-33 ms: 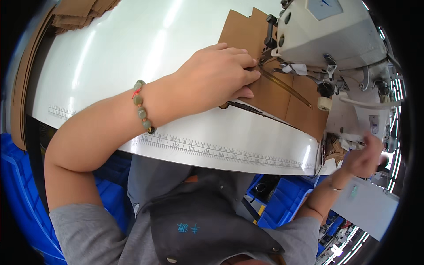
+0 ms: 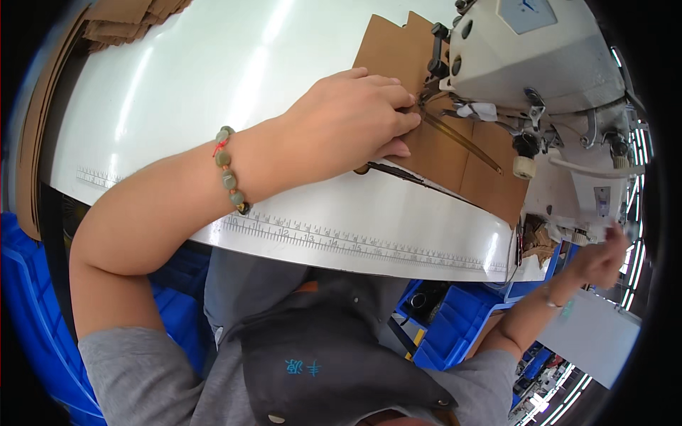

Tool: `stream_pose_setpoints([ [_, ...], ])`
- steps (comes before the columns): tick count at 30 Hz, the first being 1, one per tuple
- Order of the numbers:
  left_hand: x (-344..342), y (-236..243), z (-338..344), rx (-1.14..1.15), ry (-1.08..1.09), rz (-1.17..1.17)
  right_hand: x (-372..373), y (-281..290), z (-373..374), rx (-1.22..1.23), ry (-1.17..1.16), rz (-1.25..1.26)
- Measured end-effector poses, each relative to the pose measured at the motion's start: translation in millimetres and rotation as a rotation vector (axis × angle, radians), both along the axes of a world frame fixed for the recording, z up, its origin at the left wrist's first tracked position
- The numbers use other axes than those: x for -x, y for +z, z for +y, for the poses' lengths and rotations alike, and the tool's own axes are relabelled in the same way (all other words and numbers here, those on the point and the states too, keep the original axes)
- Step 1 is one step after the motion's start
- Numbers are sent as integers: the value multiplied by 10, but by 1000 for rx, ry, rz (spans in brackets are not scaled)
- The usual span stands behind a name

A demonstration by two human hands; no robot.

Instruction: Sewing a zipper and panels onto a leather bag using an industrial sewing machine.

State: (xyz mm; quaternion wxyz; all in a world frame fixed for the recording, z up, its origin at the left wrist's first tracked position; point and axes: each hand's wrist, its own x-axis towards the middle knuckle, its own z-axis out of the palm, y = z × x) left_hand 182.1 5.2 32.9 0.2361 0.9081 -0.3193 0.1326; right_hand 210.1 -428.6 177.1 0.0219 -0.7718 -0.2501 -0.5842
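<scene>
Beside the needle area of a pale grey sewing machine (image 2: 533, 64), my left hand (image 2: 355, 121) rests palm down on a brown flat piece (image 2: 383, 50), fingers slightly bent over it and thumb near its front edge. A long brass-coloured strip (image 2: 462, 142) runs across the piece from the needle area. My right hand (image 2: 600, 259) is raised at the far right, below the machine's outer end, its fingers curled; whether it holds anything is hidden.
Stacked brown pieces (image 2: 128, 25) lie at the back left of the white table (image 2: 156, 99), which has a printed scale along its front edge. Blue plastic bins (image 2: 455, 319) stand below the table on both sides. A pale panel (image 2: 590, 334) is at the lower right.
My right hand has moved a little outward to the right. My left hand and the brown piece stay about where they were.
</scene>
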Motion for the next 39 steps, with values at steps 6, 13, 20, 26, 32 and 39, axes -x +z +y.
stream_pose_setpoints([
  [6,-4,-20,-15,20,-4,2,-925,958,-2608,-279,-832,481],
  [13,-3,-27,-10,36,-10,-34,-531,-230,-3522,-808,-335,449],
  [20,-4,-20,-12,59,-18,-46,-361,-160,-2865,-959,-287,383],
  [26,1,-34,-18,62,-17,-38,-489,83,-2608,-1046,-225,542],
  [32,6,-23,-6,77,-11,-49,-484,-24,-2677,-1166,-158,562],
  [39,4,-20,-23,51,15,-17,-525,-186,-2939,-1153,-131,481],
])
